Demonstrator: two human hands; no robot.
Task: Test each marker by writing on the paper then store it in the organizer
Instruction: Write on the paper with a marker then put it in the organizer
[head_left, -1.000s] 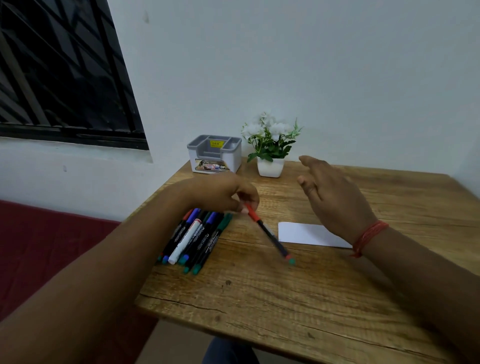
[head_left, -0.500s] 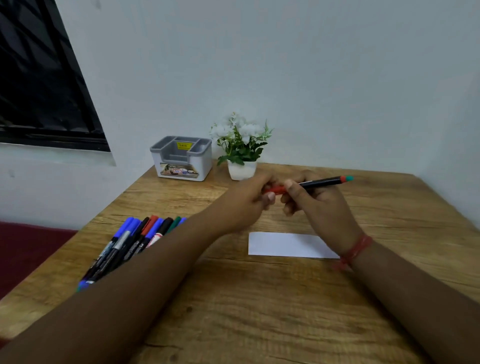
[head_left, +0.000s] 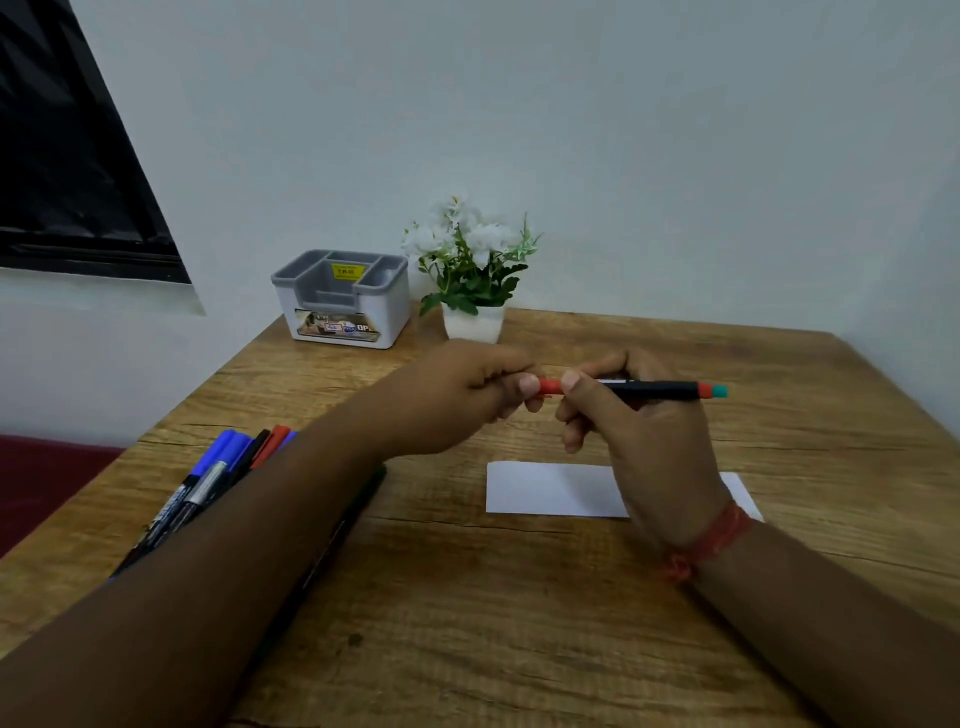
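A marker, lifted from the pile at the table's left edge, is now being held above the paper. Its red cap is being pinched by the left hand and its barrel gripped by the right hand. Uncapping is judged imminent; the organizer is being left waiting at the far-left corner.

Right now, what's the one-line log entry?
phase: uncapping | left hand: pinches red cap | right hand: holds marker | paper: blank | organizer: no markers

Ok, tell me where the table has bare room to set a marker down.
Bare wood lies between the paper and the near table edge, and right of the flower pot. The left side is crowded with the marker pile.
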